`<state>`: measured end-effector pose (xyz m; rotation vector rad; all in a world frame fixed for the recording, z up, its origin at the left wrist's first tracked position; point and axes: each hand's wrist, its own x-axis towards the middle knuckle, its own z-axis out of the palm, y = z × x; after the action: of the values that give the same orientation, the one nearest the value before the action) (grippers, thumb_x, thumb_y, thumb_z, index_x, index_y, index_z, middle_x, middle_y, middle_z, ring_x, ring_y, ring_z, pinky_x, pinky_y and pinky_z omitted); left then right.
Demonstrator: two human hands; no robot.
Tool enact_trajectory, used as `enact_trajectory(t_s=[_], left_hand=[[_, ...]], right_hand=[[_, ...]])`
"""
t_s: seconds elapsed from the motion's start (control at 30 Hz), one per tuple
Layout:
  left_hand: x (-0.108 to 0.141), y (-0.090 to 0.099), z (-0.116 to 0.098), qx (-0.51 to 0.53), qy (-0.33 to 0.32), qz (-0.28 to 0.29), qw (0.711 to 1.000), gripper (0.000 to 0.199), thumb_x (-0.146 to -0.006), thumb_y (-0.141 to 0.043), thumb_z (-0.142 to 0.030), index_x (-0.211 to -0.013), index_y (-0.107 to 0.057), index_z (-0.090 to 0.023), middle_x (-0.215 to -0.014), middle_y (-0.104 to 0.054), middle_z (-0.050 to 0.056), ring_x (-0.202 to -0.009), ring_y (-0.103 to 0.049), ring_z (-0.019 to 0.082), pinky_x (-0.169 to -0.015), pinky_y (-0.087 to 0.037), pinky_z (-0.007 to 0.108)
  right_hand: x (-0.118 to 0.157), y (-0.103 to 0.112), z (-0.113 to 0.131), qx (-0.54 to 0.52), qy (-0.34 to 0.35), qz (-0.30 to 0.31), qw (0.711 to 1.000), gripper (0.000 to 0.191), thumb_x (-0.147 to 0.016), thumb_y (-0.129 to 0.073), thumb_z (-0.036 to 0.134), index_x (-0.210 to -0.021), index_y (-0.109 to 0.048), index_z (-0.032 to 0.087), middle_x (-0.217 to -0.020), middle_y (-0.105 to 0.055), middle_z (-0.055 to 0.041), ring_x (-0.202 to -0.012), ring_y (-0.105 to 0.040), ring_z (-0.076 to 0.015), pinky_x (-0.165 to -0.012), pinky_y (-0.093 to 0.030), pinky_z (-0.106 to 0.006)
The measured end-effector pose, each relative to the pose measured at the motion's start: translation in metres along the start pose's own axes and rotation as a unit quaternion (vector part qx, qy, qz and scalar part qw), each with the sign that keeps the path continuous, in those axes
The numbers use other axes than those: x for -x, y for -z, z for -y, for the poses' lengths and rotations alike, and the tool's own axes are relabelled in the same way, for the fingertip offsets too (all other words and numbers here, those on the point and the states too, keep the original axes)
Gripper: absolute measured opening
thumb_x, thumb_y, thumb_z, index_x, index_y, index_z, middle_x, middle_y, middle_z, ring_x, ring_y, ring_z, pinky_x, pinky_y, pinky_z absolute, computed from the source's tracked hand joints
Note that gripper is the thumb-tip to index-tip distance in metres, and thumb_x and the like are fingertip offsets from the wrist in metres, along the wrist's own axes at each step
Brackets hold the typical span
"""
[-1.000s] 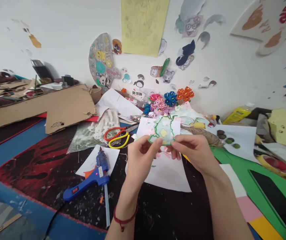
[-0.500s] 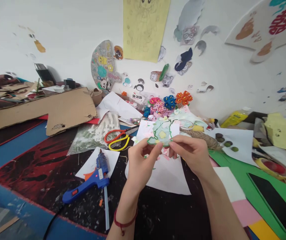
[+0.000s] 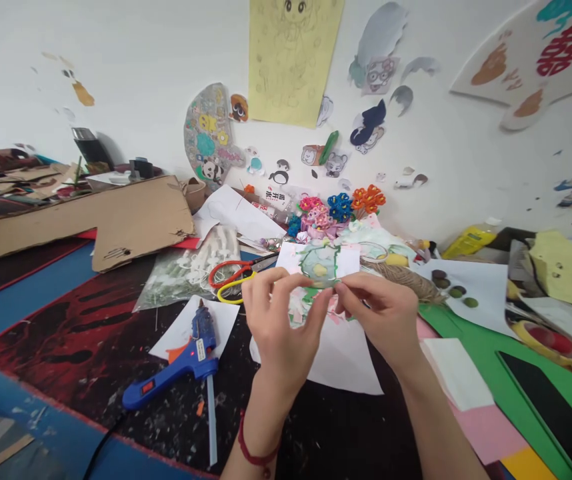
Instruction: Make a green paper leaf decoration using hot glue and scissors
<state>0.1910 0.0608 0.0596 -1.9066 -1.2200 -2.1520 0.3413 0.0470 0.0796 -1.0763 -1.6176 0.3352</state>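
A pale green cut-out (image 3: 316, 257) with a dark green outline and a yellow flower shape is held up in front of me. My right hand (image 3: 383, 310) pinches its lower right edge between thumb and fingers. Thumb and index finger of my left hand (image 3: 281, 327) close on its lower edge, the other fingers raised and curved. Below the hands lies a white paper sheet (image 3: 341, 367) with pink and green pieces (image 3: 299, 307) on it, partly hidden by my fingers.
To the left, a blue glue gun (image 3: 181, 377) rests on white paper, its cord trailing forward. Red-and-yellow scissors (image 3: 229, 270) lie behind it. Twine (image 3: 403, 277), a phone (image 3: 551, 407) and coloured sheets (image 3: 491, 427) are on the right. Bright flowers (image 3: 339, 207) stand by the wall.
My left hand has turned, its fingers lifting and spreading away from the cut-out's left side. The cut-out has tilted slightly; my right hand keeps its pinch.
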Motion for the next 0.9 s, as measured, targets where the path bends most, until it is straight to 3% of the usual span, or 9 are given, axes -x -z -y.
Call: enact_trajectory(t_s=[0.07, 0.27, 0.43, 0.57, 0.63, 0.77, 0.9], left_hand=[[-0.0001, -0.0011, -0.0011, -0.022, -0.016, 0.012, 1.000, 0.015, -0.084, -0.081, -0.026, -0.091, -0.070, -0.019, -0.091, -0.061, 0.006, -0.088, -0.053, 0.022, -0.081, -0.042, 0.037], [-0.0004, -0.0017, 0.0011, 0.004, 0.022, 0.051, 0.998, 0.007, -0.086, -0.077, -0.015, -0.086, -0.071, -0.020, -0.083, -0.062, 0.003, -0.082, -0.051, 0.020, -0.080, -0.039, 0.036], [0.0005, -0.0023, 0.0032, 0.020, 0.042, 0.059, 0.997, 0.019, -0.085, -0.079, -0.020, -0.087, -0.060, -0.019, -0.088, -0.060, 0.004, -0.088, -0.054, 0.021, -0.083, -0.040, 0.036], [0.0034, -0.0046, 0.0058, 0.036, 0.099, 0.032, 0.994, 0.046, -0.080, -0.083, -0.026, -0.111, -0.051, -0.020, -0.111, -0.056, 0.009, -0.099, -0.054, 0.023, -0.083, -0.044, 0.036], [0.0040, -0.0047, 0.0066, 0.082, 0.152, 0.058, 0.983, 0.056, -0.080, -0.083, -0.027, -0.122, -0.047, -0.022, -0.116, -0.057, 0.008, -0.096, -0.057, 0.020, -0.083, -0.046, 0.034], [0.0032, -0.0031, 0.0050, 0.220, 0.247, 0.140, 0.933, 0.042, -0.088, -0.074, -0.027, -0.122, -0.050, -0.024, -0.100, -0.064, 0.001, -0.087, -0.066, 0.016, -0.076, -0.051, 0.028], [0.0037, -0.0018, 0.0013, 0.286, 0.277, 0.122, 0.909, 0.041, -0.088, -0.075, -0.024, -0.121, -0.050, -0.025, -0.087, -0.066, -0.003, -0.073, -0.068, 0.012, -0.067, -0.053, 0.024]], right_hand=[[0.0020, -0.0025, -0.0005, 0.008, 0.006, 0.011, 1.000, 0.010, -0.093, -0.067, 0.019, -0.084, -0.072, 0.020, -0.073, -0.068, -0.0002, -0.057, -0.062, -0.0109, -0.052, -0.049, -0.025], [0.0082, -0.0028, -0.0018, 0.004, 0.004, 0.018, 1.000, 0.012, -0.093, -0.067, 0.016, -0.082, -0.072, 0.021, -0.070, -0.067, 0.0014, -0.057, -0.061, -0.0107, -0.054, -0.050, -0.025], [0.0085, -0.0004, -0.0015, -0.035, -0.017, 0.018, 0.999, 0.014, -0.093, -0.066, 0.015, -0.082, -0.073, 0.021, -0.069, -0.067, 0.0017, -0.057, -0.060, -0.0102, -0.052, -0.050, -0.023], [0.0083, -0.0006, -0.0019, -0.075, -0.033, 0.021, 0.996, 0.016, -0.094, -0.065, 0.016, -0.082, -0.074, 0.022, -0.066, -0.066, 0.0022, -0.056, -0.059, -0.0098, -0.048, -0.048, -0.022], [0.0083, -0.0013, -0.0022, -0.092, -0.040, 0.025, 0.995, 0.016, -0.094, -0.065, 0.016, -0.082, -0.074, 0.022, -0.065, -0.065, 0.0026, -0.055, -0.059, -0.0094, -0.048, -0.048, -0.021], [0.0083, -0.0024, -0.0030, -0.106, -0.057, 0.035, 0.992, 0.014, -0.094, -0.067, 0.018, -0.082, -0.074, 0.022, -0.065, -0.065, 0.0023, -0.053, -0.061, -0.0095, -0.047, -0.049, -0.021], [0.0090, -0.0026, -0.0049, -0.108, -0.058, 0.044, 0.991, 0.010, -0.092, -0.069, 0.019, -0.084, -0.074, 0.021, -0.066, -0.066, 0.0014, -0.054, -0.062, -0.0106, -0.047, -0.049, -0.023]])
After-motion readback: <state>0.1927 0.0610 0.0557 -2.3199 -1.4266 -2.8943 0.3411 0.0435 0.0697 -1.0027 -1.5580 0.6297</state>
